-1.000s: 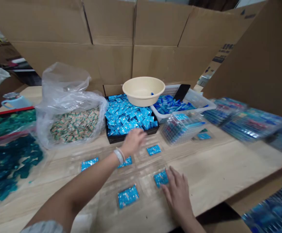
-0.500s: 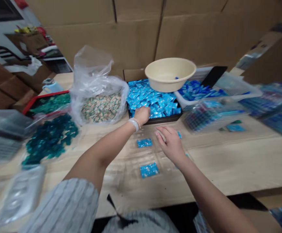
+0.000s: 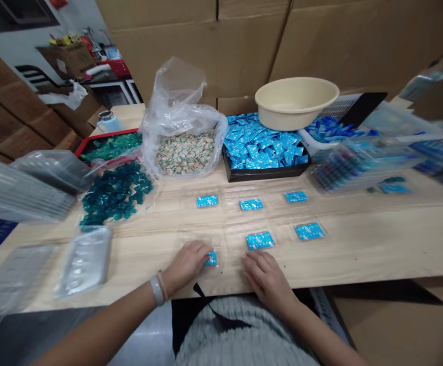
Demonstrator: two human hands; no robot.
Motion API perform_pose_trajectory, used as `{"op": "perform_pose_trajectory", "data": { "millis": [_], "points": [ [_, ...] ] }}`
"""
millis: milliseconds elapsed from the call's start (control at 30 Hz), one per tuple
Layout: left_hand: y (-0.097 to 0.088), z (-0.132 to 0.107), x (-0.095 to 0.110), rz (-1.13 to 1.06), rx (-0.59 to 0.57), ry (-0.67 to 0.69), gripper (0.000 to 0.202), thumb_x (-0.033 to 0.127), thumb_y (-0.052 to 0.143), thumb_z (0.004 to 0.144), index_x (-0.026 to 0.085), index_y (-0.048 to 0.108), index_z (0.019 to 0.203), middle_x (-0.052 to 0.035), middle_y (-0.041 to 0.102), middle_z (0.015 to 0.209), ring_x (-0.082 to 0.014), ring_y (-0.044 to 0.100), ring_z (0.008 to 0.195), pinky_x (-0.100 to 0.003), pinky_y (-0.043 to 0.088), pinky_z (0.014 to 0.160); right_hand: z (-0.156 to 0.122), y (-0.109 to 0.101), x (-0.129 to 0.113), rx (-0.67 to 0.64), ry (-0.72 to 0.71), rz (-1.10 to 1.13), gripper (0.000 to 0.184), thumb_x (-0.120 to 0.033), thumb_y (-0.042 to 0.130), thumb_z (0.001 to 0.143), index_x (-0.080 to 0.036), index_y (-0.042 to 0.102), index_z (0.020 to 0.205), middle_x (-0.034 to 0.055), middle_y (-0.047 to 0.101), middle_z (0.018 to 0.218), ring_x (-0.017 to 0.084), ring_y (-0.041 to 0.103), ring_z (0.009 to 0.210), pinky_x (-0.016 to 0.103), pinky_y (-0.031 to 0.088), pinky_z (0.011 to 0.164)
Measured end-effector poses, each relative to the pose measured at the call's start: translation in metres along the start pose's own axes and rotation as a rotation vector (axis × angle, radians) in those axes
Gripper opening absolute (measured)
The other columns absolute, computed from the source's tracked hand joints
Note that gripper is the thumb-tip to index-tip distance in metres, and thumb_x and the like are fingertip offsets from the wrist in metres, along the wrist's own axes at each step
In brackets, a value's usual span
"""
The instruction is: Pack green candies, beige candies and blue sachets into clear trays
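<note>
My left hand [image 3: 188,262], with a band at its wrist, is closed on a small blue packet [image 3: 211,258] at the table's front; its fingers cover part of the packet. My right hand [image 3: 269,279] rests near the front edge with fingers loosely extended and nothing visible in them. Just beyond it lies another blue packet [image 3: 260,240] in a clear plastic tray. More blue packets lie in two rows in clear trays, among them one at the back left [image 3: 207,201] and one at the right [image 3: 309,231].
Behind stand a black box [image 3: 267,175] heaped with blue packets, a cream basin [image 3: 293,117], a white basket [image 3: 313,145] of blue pieces and a plastic bag [image 3: 221,137] of small sachets. Dark teal pieces [image 3: 116,190] and stacked clear trays [image 3: 86,262] are at left.
My left hand has left the box of packets and come down to the front left tray. My right hand has drawn back toward the front edge. The view has shifted left.
</note>
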State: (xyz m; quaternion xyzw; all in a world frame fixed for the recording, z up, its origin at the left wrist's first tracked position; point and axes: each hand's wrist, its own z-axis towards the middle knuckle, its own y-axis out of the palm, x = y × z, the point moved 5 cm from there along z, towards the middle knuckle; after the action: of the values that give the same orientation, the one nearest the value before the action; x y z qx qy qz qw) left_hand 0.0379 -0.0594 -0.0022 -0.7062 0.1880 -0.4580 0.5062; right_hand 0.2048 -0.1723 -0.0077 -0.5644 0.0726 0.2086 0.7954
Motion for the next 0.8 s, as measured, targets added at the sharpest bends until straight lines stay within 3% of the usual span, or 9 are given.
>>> {"op": "perform_pose_trajectory", "data": {
  "millis": [167,333,433,533,600,667,800],
  "points": [
    [-0.003,0.000,0.005,0.138,0.163,0.018,0.020,0.030,0.042,0.083,0.019,0.059,0.086,-0.0068,0.055,0.093,-0.0184,0.050,0.088,-0.034,0.042,0.077,-0.002,0.007,0.001,0.023,-0.003,-0.105,0.028,-0.021,0.046,0.079,-0.017,0.056,0.105,0.0111,0.055,0.111,0.024,0.044,0.106,0.045,0.039,0.088],
    [0.008,-0.023,0.007,0.175,0.039,0.253,0.032,0.017,0.040,0.082,0.026,0.051,0.111,-0.0046,0.058,0.104,-0.0186,0.051,0.097,-0.036,0.043,0.085,-0.001,0.005,0.012,0.077,0.158,-0.201,0.034,-0.024,0.047,0.079,-0.015,0.053,0.112,0.0118,0.055,0.110,0.025,0.044,0.105,0.048,0.035,0.090],
    [0.020,-0.017,0.004,0.196,0.067,0.239,0.041,0.013,0.038,0.081,0.028,0.046,0.118,-0.0045,0.057,0.111,-0.0194,0.051,0.102,-0.037,0.043,0.086,0.006,0.005,0.014,0.049,0.201,-0.190,0.036,-0.026,0.048,0.079,-0.015,0.052,0.113,0.0109,0.058,0.106,0.024,0.045,0.102,0.047,0.034,0.092],
    [0.027,-0.004,0.002,0.209,0.143,0.212,0.036,0.019,0.038,0.082,0.031,0.050,0.114,-0.0036,0.059,0.107,-0.0203,0.054,0.098,-0.037,0.046,0.084,0.007,-0.003,0.021,0.063,0.193,-0.167,0.037,-0.026,0.048,0.079,-0.016,0.050,0.115,0.0106,0.056,0.108,0.023,0.045,0.103,0.046,0.035,0.091],
    [0.024,0.003,0.002,0.200,0.187,0.233,0.032,0.025,0.044,0.080,0.031,0.052,0.111,-0.0035,0.061,0.105,-0.0209,0.056,0.095,-0.036,0.047,0.081,0.003,-0.018,0.035,0.109,0.174,-0.181,0.039,-0.026,0.048,0.079,-0.016,0.048,0.116,0.0117,0.054,0.111,0.023,0.045,0.104,0.044,0.037,0.089],
    [0.009,0.015,0.005,0.169,0.231,0.243,0.033,0.030,0.049,0.078,0.030,0.053,0.110,-0.0041,0.060,0.105,-0.0210,0.056,0.094,-0.035,0.048,0.079,-0.006,-0.046,0.061,0.223,0.219,-0.222,0.034,-0.026,0.046,0.080,-0.014,0.050,0.111,0.0128,0.055,0.107,0.023,0.047,0.101,0.042,0.039,0.086],
    [-0.043,0.069,0.032,0.055,0.217,0.268,0.018,0.028,0.045,0.081,0.026,0.062,0.089,-0.0029,0.063,0.086,-0.0163,0.058,0.081,-0.029,0.049,0.072,-0.032,-0.119,0.134,0.453,0.507,-0.245,0.021,-0.030,0.042,0.083,-0.016,0.057,0.076,0.0053,0.058,0.068,0.017,0.054,0.067,0.030,0.045,0.063]
  ]
}}
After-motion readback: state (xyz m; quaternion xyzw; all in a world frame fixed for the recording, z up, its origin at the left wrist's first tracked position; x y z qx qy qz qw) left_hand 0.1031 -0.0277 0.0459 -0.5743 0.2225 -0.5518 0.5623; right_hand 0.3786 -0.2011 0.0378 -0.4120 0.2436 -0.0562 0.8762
